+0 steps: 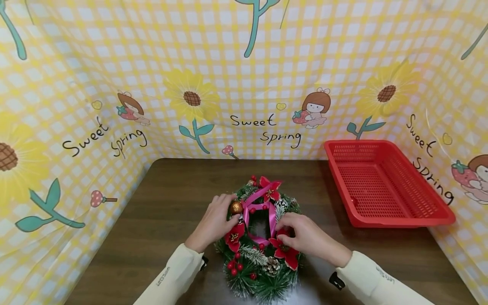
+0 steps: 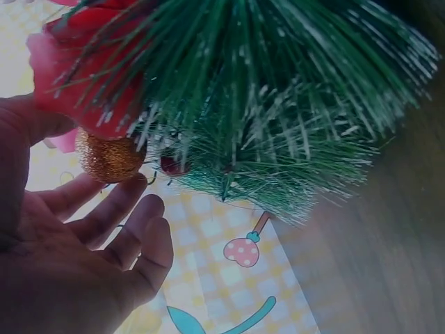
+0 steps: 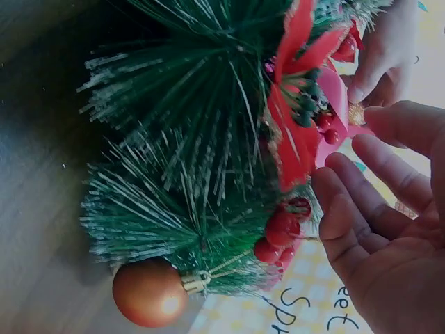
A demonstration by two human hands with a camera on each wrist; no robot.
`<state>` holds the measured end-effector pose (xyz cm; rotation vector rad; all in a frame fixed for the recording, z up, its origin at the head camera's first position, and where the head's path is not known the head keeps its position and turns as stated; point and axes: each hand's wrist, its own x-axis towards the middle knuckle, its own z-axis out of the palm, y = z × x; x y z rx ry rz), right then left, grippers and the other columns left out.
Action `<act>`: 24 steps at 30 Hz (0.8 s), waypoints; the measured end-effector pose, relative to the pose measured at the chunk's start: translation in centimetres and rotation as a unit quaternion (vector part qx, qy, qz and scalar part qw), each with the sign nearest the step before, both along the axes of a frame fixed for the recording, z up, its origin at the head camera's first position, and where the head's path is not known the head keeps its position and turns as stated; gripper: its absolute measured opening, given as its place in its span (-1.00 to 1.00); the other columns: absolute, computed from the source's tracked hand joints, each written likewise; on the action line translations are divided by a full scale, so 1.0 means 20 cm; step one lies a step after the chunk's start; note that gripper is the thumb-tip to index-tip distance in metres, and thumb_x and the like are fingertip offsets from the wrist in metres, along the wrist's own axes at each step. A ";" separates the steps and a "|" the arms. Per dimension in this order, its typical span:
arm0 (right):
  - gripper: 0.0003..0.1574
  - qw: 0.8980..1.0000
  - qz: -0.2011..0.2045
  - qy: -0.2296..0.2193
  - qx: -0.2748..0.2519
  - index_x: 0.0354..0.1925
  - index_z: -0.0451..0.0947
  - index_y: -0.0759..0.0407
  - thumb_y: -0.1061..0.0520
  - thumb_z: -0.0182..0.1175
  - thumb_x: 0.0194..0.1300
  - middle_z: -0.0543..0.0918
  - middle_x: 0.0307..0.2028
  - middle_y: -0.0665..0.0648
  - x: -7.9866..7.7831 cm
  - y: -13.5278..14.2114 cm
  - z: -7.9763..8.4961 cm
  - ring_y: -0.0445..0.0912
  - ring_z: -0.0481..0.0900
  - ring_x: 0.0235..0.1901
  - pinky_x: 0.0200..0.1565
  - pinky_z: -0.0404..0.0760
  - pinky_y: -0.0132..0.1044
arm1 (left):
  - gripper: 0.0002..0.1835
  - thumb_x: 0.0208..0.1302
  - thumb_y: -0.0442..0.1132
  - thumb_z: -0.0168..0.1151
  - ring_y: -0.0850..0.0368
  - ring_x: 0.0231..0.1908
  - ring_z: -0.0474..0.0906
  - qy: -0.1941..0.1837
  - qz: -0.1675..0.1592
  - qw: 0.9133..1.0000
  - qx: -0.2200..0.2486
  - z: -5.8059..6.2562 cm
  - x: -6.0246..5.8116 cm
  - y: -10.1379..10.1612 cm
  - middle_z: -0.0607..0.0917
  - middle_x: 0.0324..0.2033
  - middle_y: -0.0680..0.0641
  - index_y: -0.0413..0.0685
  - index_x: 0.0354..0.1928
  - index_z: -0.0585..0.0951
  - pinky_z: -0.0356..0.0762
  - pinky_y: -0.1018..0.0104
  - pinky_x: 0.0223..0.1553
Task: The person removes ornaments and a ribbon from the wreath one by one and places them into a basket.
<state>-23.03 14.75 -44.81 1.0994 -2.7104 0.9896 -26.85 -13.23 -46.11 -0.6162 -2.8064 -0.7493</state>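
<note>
A green Christmas wreath (image 1: 274, 288) with frosted needles lies on the table in the head view. It bears red poinsettias, berries, pinecones and a pink ribbon (image 1: 272, 218) looped about its middle. My left hand (image 1: 214, 221) is at its left side, thumb and fingers around a glittery gold ball ornament (image 2: 111, 158), the thumb against a red petal. Over the right side hovers my right hand (image 1: 306, 234), its thumb and fingers spread apart beside a poinsettia (image 3: 295, 118) and the ribbon. A smooth copper ball (image 3: 149, 292) hangs at the wreath's edge in the right wrist view.
A red plastic basket (image 1: 400, 221) stands at the back right of the dark wooden table (image 1: 171, 182); a small red item (image 1: 354, 202) shows in it. Yellow checked cloth (image 1: 228, 76) walls in the back and both sides.
</note>
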 end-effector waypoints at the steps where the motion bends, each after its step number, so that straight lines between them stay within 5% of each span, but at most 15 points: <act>1: -0.85 1.000 0.000 0.000 0.001 -0.28 0.61 0.07 0.18 0.35 0.12 0.58 -0.36 -0.06 0.00 0.00 0.00 -0.16 0.50 -0.39 -0.31 0.53 -0.25 | -0.49 0.17 -0.11 0.32 0.08 -0.16 0.33 0.000 0.001 1.000 -0.001 0.00 0.00 0.00 0.53 -0.04 -0.03 -0.10 0.14 0.47 0.35 0.13 -0.06; 14: -0.86 1.000 -0.004 0.009 0.005 -0.29 0.62 0.06 0.17 0.36 0.12 0.56 -0.36 -0.09 0.01 -0.01 -0.01 -0.20 0.47 -0.39 -0.33 0.48 -0.35 | -0.59 0.17 -0.17 0.33 0.12 -0.21 0.33 0.018 -0.008 1.000 0.000 0.00 -0.01 0.00 0.54 -0.12 0.00 -0.09 0.05 0.50 0.35 0.17 -0.10; 24: -0.87 1.000 -0.001 0.017 -0.005 -0.29 0.62 0.08 0.19 0.34 0.13 0.58 -0.34 -0.07 0.00 -0.02 0.00 -0.16 0.51 -0.36 -0.29 0.53 -0.24 | -0.60 0.19 -0.18 0.31 0.13 -0.21 0.33 0.037 -0.026 0.999 0.014 0.02 -0.01 0.01 0.54 -0.11 0.00 -0.11 0.04 0.49 0.37 0.18 -0.10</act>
